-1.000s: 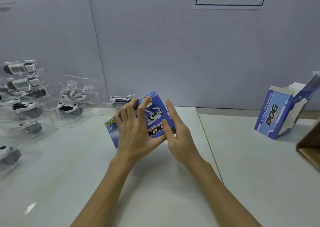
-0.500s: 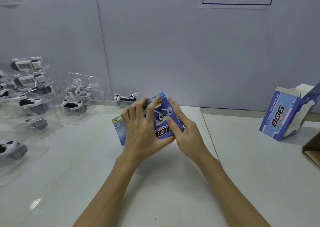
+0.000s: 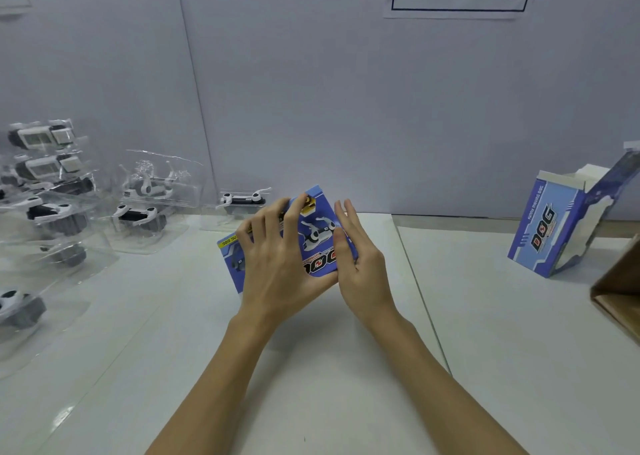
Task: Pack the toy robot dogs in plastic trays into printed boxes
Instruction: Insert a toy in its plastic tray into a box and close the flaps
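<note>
A blue printed box (image 3: pixel 318 243) with a robot dog picture and "DOG" lettering is held tilted over the middle of the white table. My left hand (image 3: pixel 277 264) grips it, with fingers spread across its front face and the palm covering its lower left part. My right hand (image 3: pixel 362 264) lies flat against the box's right side, fingers straight and pointing away from me. Toy robot dogs in clear plastic trays (image 3: pixel 52 208) are stacked at the left. Two more trayed dogs (image 3: pixel 149 194) stand nearer the wall, and a single one (image 3: pixel 244 200) sits just behind the held box.
An opened blue printed box (image 3: pixel 550 232) stands at the right with its top flaps up. The corner of a brown cardboard carton (image 3: pixel 620 291) juts in at the right edge. The white table (image 3: pixel 346 385) has a seam running right of my hands. A grey wall closes off the back.
Both hands stay on the blue box in nearly the same place. My right palm has settled flatter against the box's right side.
</note>
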